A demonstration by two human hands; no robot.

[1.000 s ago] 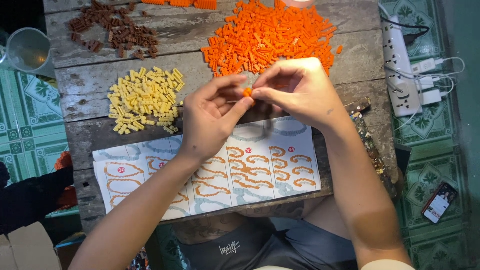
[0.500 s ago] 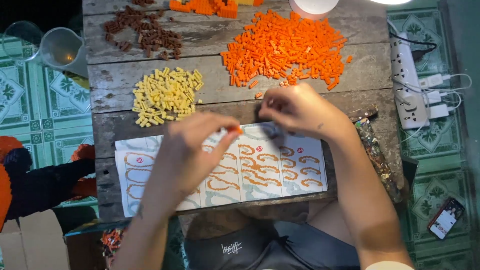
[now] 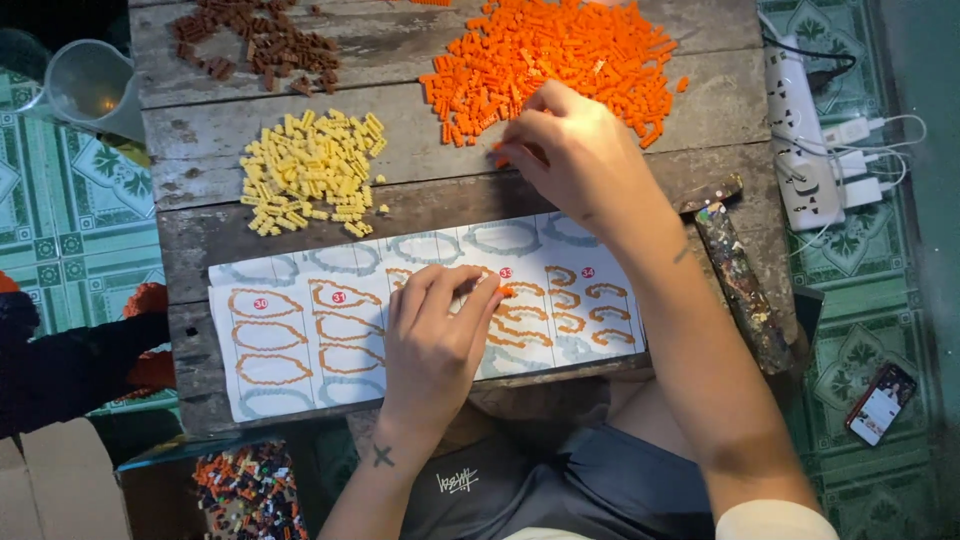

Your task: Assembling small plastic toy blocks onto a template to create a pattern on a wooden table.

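Observation:
My left hand (image 3: pixel 438 335) rests on a white paper sheet (image 3: pixel 300 330) printed with orange and grey outline shapes, its fingertips pinching a small orange piece (image 3: pixel 506 292) against the sheet. My right hand (image 3: pixel 575 155) is up at the near edge of the orange brick pile (image 3: pixel 560 55), fingers curled down onto orange pieces there. The sheet lies along the front of a worn wooden table (image 3: pixel 420 190).
A yellow brick pile (image 3: pixel 310 170) and a brown one (image 3: pixel 265 40) lie to the left. A paint-stained hammer (image 3: pixel 735 270) sits right of the sheet. Power strip (image 3: pixel 805 150) with chargers, phone (image 3: pixel 880 402) on the tiled floor, clear cup (image 3: pixel 90 85) at left.
My hands have parted: the right one went up from the sheet to the orange pile, while the left one lowered onto the sheet with the orange piece.

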